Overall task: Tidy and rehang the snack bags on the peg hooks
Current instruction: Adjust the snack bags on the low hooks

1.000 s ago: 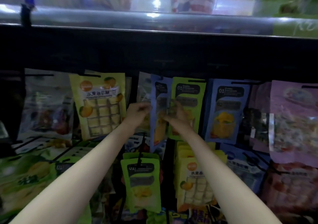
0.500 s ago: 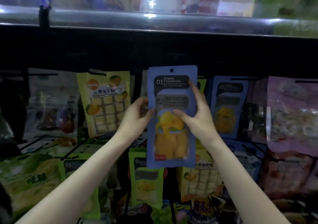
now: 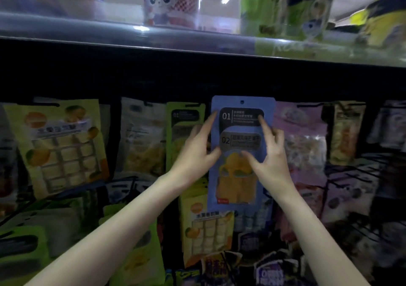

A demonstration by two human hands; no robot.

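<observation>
A blue snack bag (image 3: 238,189) with dark labels and a picture of yellow fruit is held upright in front of the top row of hanging bags. Its hang hole (image 3: 242,102) sits near the top edge. My left hand (image 3: 195,153) holds the bag's left edge, thumb on the front and index finger along the side. My right hand (image 3: 269,153) holds the right side, with index finger and thumb pressed on the front. Whether the hole is on a peg cannot be told.
Green (image 3: 184,132), yellow (image 3: 61,145) and pale bags hang to the left, purple (image 3: 301,145) ones to the right. More bags hang on black wire pegs (image 3: 356,175) in the lower rows. A clear shelf edge (image 3: 197,41) with toy figures runs overhead.
The blue bag came off the row between the green bags and now sits further right and higher, in front of the blue and purple bags. Both hands moved with it.
</observation>
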